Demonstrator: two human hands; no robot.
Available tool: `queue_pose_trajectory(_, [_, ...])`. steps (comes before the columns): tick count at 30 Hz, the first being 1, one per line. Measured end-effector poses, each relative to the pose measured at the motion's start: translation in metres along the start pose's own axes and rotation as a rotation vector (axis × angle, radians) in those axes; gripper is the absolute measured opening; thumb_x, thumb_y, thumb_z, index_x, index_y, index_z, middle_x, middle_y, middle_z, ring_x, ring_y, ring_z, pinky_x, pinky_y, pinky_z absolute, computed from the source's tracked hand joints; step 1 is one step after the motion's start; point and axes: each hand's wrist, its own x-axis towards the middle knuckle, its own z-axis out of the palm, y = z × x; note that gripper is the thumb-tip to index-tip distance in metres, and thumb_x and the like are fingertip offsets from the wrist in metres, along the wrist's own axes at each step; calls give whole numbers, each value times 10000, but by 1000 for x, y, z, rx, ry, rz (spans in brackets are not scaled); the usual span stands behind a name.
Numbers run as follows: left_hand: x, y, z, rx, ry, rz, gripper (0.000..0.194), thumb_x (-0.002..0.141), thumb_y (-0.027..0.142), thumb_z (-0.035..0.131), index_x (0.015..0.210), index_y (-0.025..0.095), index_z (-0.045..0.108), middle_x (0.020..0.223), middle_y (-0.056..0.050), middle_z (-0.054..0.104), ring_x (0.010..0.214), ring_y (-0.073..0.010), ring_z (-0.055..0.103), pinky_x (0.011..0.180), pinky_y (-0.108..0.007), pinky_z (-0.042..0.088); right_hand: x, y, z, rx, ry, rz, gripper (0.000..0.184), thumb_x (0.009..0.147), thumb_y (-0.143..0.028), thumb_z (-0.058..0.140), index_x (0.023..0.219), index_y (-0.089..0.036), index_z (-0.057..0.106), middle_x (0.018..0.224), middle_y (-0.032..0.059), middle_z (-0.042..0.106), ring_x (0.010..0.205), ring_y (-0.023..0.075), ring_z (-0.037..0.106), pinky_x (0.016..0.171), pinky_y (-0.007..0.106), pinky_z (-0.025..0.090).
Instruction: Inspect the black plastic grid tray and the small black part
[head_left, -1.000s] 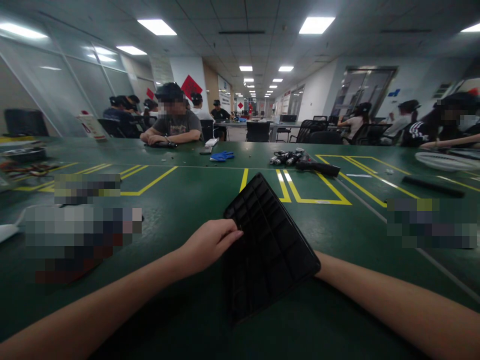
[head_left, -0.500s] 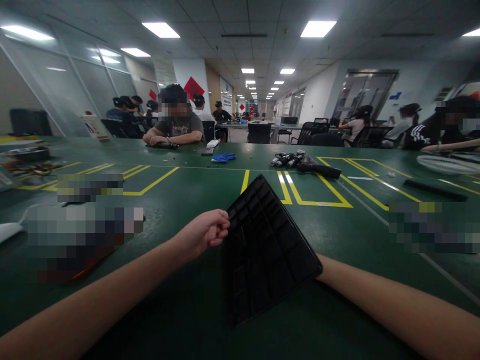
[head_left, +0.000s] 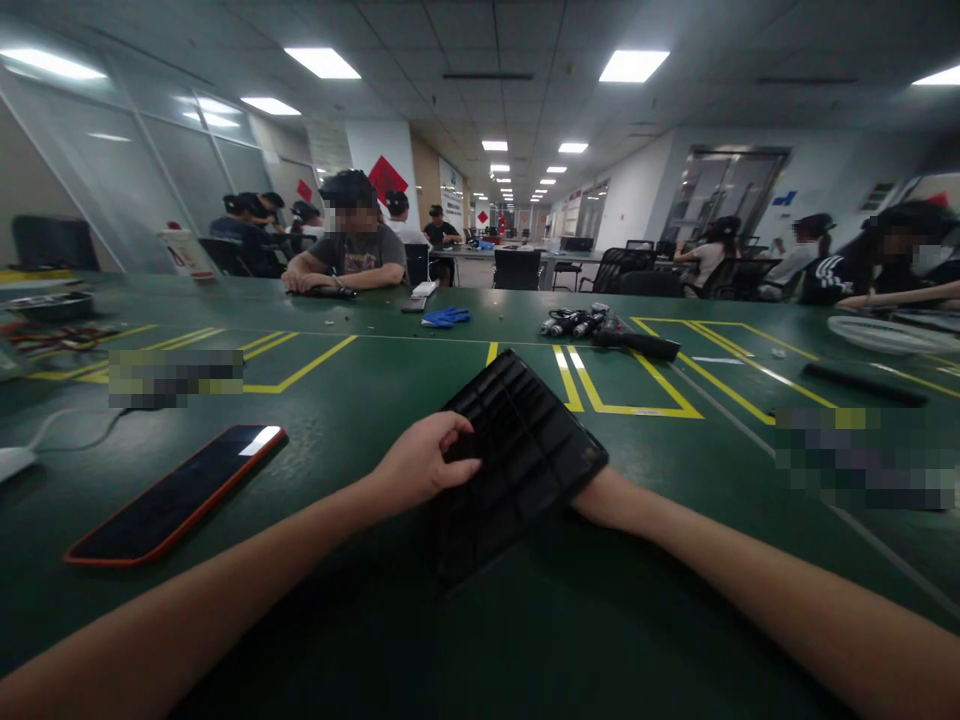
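A black tray (head_left: 517, 450) with a grid of shallow compartments is tilted up above the green table in front of me. My right hand (head_left: 604, 497) supports it from behind at its lower right side; the fingers are hidden by the tray. In front of the tray's left part is my left hand (head_left: 435, 455), its thumb and fingers apart and slightly curled, with nothing visible between them. Whether its fingertips touch the compartments I cannot tell.
On the green table (head_left: 360, 640), a phone (head_left: 180, 495) with an orange edge lies to the left. Farther back are blue gloves (head_left: 447, 317), a bundle of black cables (head_left: 577, 320) and a dark cylinder (head_left: 637, 343). A person (head_left: 352, 240) sits across the table.
The tray has swung to a flatter-looking angle and moved slightly left with my right hand. My left hand's closed fingers have parted and now overlap the tray's front.
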Motion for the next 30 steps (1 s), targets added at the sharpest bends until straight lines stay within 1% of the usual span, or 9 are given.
queue_pose_trajectory(4, [16,-47,-38,171,23,-147,375,695,427,563,936,139,566,819,-50,565,779,-204,550,656,-283,415,-2,43,-31,-125,75,288,371,777,-297,554,1117,-151,528,1084,115,584,1033,268,509,907,475,436])
queue_pose_trajectory(7, [19,-81,-59,292,-30,-212,339,687,441,568,873,159,585,766,-42,583,760,-210,561,630,-270,398,-12,81,-44,-253,95,351,357,763,-348,554,1081,-185,563,1094,111,586,1065,313,488,917,511,422])
queue_pose_trajectory(13, [21,-106,-70,405,-78,-227,370,659,466,597,872,164,601,848,-71,619,814,-233,573,676,-278,412,-27,110,-44,-345,34,423,468,793,-429,480,1152,-133,539,1177,152,558,1117,325,475,956,504,409])
queue_pose_trajectory(16, [23,-90,-70,397,72,-193,386,750,461,509,943,138,594,957,-106,614,918,-248,558,784,-315,425,-21,92,-43,-481,150,341,604,783,-448,497,1252,-69,457,1306,181,461,1259,363,323,1050,535,302])
queue_pose_trajectory(19, [17,-52,-55,272,239,-122,364,864,298,313,1031,103,572,978,-117,613,935,-221,560,840,-350,438,-18,53,-36,-479,210,242,596,815,-437,467,1294,-87,414,1341,158,434,1307,331,268,1086,525,266])
queue_pose_trajectory(21, [6,-24,-34,132,168,-21,387,872,193,250,1119,101,534,928,-98,631,834,-186,592,780,-351,486,-21,22,-26,-389,143,152,580,843,-461,424,1339,-166,362,1382,109,406,1320,295,276,1082,541,274])
queue_pose_trajectory(24, [-13,5,3,113,-48,222,421,828,96,339,1215,146,498,1183,-105,591,1085,-186,540,949,-397,426,-31,-18,-8,-266,-93,-6,610,858,-489,393,1389,-213,274,1448,71,324,1355,268,227,1111,548,212])
queue_pose_trajectory(27, [-21,9,27,154,-166,292,482,836,81,355,1306,155,425,1363,-122,460,1260,-194,408,1040,-436,337,-40,-39,2,-157,-270,-58,572,887,-472,333,1394,-215,268,1460,68,305,1360,257,226,1123,543,177])
queue_pose_trajectory(30, [-17,2,33,169,-206,289,449,867,107,343,1305,149,434,1358,-128,467,1273,-199,397,1033,-437,349,-40,-43,3,-129,-342,-45,538,899,-465,301,1378,-221,309,1453,64,320,1349,258,254,1120,540,184])
